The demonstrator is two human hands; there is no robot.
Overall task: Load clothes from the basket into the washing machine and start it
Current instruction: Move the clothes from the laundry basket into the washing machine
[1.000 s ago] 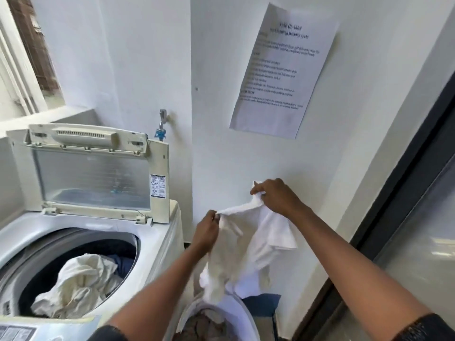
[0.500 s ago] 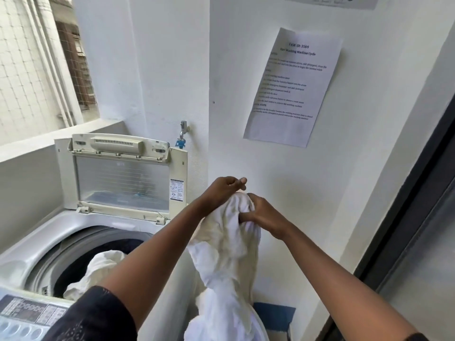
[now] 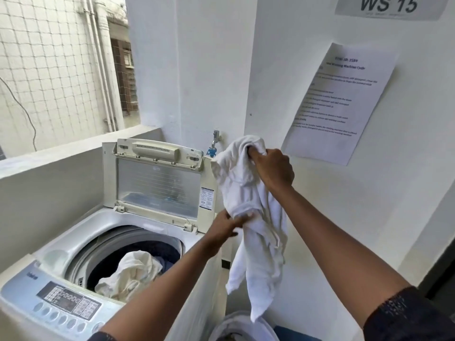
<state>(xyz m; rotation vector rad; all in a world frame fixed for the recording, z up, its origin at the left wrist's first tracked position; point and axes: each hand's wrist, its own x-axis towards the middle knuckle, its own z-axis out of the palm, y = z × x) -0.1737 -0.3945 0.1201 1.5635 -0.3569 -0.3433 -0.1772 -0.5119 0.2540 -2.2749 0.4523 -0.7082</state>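
A white garment (image 3: 256,232) hangs in the air to the right of the top-loading washing machine (image 3: 59,254). My right hand (image 3: 273,168) grips its top, raised beside the open lid (image 3: 157,183). My left hand (image 3: 225,223) pinches the garment lower down, at its middle, near the lid's right hinge. The drum holds a cream cloth (image 3: 130,274) on dark clothes (image 3: 167,252). The white basket (image 3: 246,328) shows only its rim at the bottom edge, below the garment's tail.
The control panel (image 3: 66,301) with buttons runs along the machine's front. A water tap (image 3: 214,141) sticks out of the wall behind the lid. A printed sheet (image 3: 342,102) hangs on the wall at right. A low ledge (image 3: 73,148) and netted opening lie to the left.
My right hand has lifted the garment's top higher. My left hand has dropped from the top to a lower hold on the cloth. The view has tilted up and left.
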